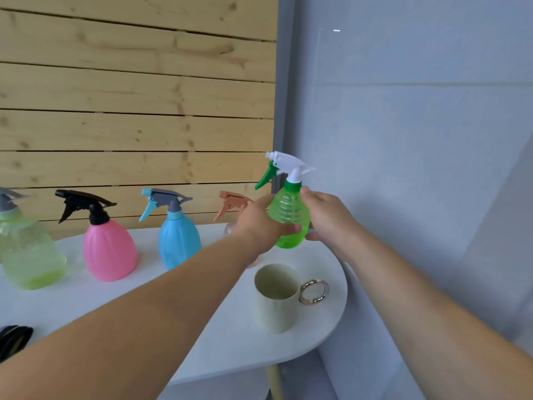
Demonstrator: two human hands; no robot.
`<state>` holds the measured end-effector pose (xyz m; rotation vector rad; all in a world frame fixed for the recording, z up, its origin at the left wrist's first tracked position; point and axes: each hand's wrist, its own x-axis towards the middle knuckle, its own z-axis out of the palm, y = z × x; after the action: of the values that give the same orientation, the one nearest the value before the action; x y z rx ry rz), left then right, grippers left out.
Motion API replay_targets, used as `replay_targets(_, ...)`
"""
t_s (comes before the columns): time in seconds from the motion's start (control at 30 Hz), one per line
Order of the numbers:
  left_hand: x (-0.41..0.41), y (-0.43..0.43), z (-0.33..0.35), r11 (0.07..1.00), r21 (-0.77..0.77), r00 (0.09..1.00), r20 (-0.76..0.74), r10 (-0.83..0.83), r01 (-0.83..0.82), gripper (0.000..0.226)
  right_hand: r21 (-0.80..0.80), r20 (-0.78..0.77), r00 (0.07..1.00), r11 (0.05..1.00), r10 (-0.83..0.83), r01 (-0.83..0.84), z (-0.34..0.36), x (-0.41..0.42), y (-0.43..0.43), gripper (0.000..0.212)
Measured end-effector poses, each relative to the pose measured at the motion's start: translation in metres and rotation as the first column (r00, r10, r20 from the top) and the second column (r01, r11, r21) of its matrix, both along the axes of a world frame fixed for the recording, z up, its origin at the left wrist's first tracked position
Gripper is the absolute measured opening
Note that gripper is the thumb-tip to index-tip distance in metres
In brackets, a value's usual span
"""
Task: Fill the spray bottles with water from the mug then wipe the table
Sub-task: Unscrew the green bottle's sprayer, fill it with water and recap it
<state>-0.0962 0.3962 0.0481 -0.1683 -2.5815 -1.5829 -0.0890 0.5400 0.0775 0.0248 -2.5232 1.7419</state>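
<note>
The green spray bottle (290, 217) (upright) is gripped between left hand (259, 223) and right hand (326, 215).

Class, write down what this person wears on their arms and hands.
The left arm and right arm are bare, with no sleeves in view. The left hand and right hand carry no gloves, rings, watch or bracelet.

Along the back edge of the white round-ended table (331, 313), left to right: pale green translucent spray bottle (28, 255), pink plastic spray bottle (108, 249), blue plastic spray bottle (178, 243), clear brown-triggered spray bottle (232, 202). Near the right edge stands the cream ring-handled mug (275, 298). Behind it, the left hand (259, 223) and right hand (328, 217) hold the bright green translucent spray bottle (290, 217) between them.
</note>
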Motion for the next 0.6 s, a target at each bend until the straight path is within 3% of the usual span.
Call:
replay_targets(0.13,-0.023,0.012,-0.013,0.996,0.032,0.991,0.105,-0.082,0.079,0.051,-0.034,0.065,0.997,0.999,-0.033,0.036,-0.024,-0.030,0.012,0.049)
replay_targets(0.47,-0.064,0.017,-0.057,0.995,0.098,0.963,0.262,-0.055,0.030,0.061,-0.074,0.171,0.985,0.997,-0.020,0.033,-0.068,-0.066,0.021,0.047)
replay_targets(0.6,-0.066,0.022,-0.060,0.991,0.121,0.949,0.302,-0.084,0.050,0.043,-0.066,0.174,0.985,0.997,-0.022,0.034,-0.079,-0.070,0.023,0.046)
